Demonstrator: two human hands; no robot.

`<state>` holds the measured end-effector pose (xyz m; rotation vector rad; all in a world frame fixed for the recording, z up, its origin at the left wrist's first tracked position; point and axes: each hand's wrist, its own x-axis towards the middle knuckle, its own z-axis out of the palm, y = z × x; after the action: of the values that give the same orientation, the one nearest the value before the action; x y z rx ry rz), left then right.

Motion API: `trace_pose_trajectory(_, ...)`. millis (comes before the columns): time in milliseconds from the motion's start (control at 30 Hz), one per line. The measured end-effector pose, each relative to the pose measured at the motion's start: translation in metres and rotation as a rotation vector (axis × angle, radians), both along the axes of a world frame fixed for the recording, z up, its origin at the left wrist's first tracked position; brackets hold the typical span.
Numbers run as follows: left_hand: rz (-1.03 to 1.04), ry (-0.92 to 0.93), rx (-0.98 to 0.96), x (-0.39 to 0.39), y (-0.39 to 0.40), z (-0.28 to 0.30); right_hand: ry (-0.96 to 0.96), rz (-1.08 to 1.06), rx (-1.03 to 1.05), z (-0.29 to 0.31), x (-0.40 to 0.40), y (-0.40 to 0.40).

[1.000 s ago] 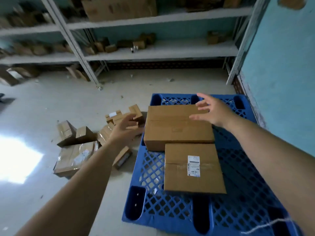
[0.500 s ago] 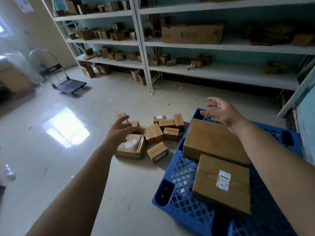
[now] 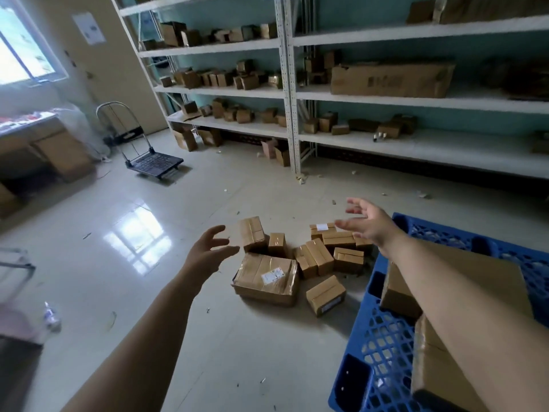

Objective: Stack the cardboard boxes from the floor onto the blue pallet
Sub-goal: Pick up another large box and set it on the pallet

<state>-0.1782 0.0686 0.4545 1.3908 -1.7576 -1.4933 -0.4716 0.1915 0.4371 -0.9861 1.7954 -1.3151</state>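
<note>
Head view showed both hands empty, fingers spread. The left hand hovered just left of the taped box on the floor; the right hand hung above the small boxes beside the pallet. The left hand looked nearer the taped box, whose long axis ran left-right.

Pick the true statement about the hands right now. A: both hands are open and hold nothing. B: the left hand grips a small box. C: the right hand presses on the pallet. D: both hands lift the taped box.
A: the left hand and right hand hang in the air with spread fingers above the floor boxes, touching none.
</note>
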Motion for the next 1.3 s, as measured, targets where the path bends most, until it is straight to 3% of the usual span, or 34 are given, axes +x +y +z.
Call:
trace_pose_trajectory(267,0.000,-0.036,-0.012,0.026,-0.106,-0.024,0.076,0.081,0.095,-0.029,0.035,-0.124)
trace_pose_trajectory(667,-0.031,-0.105,-0.064,-0.013,-0.297,-0.030,0.131,0.136,0.166,-0.054,-0.008,-0.325)
trace_pose_trajectory(867,-0.107,-0.163,-0.045,-0.030,-0.376,-0.062,0.172,0.137,0.260,-0.082,-0.005,-0.391)
trace_pose_trajectory(1100,-0.237,-0.251,-0.003,-0.056,-0.497,-0.160,0.071,0.006,0.371,-0.175,-0.012,-0.446)
trace_pose_trajectory(1300,-0.256,-0.292,0.040,-0.078,-0.544,-0.344,0.115,-0.096,0.445,-0.338,-0.021,-0.486)
